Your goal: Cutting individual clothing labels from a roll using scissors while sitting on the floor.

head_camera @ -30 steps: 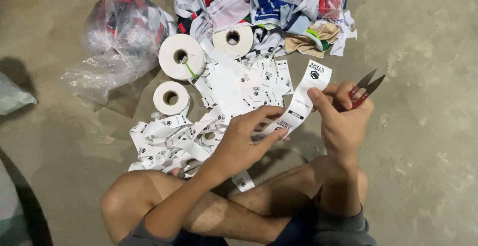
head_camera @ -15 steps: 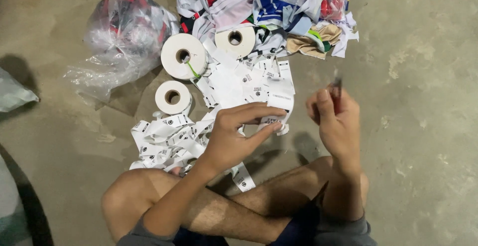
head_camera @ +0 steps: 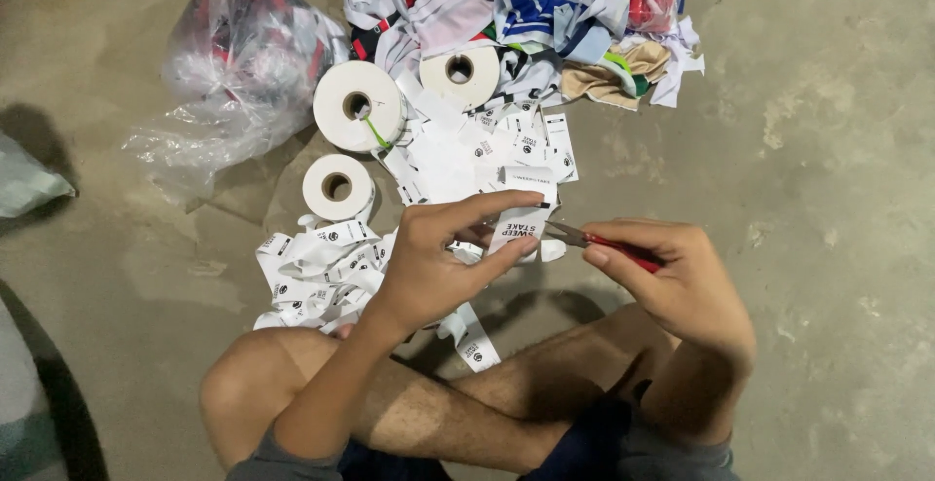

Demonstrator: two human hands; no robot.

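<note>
My left hand (head_camera: 433, 262) pinches a white printed label strip (head_camera: 521, 220) between thumb and fingers above my crossed legs. My right hand (head_camera: 682, 281) grips small red-handled scissors (head_camera: 594, 240), whose blades meet the strip's right edge. Below the left hand the ribbon trails down into a tangled heap of label ribbon (head_camera: 317, 267) on the floor. A pile of cut labels (head_camera: 477, 150) lies just beyond the hands.
Three white ribbon rolls stand on the concrete: a large roll (head_camera: 357, 106), a second roll (head_camera: 460, 74) and a smaller roll (head_camera: 337, 187). A clear plastic bag of fabric (head_camera: 239, 62) sits at the left, mixed cloth scraps (head_camera: 545, 14) at the top.
The right hand let the long strip go and brought the scissors down and left to it. The left hand now holds the strip pinched and shorter, nearer the pile.
</note>
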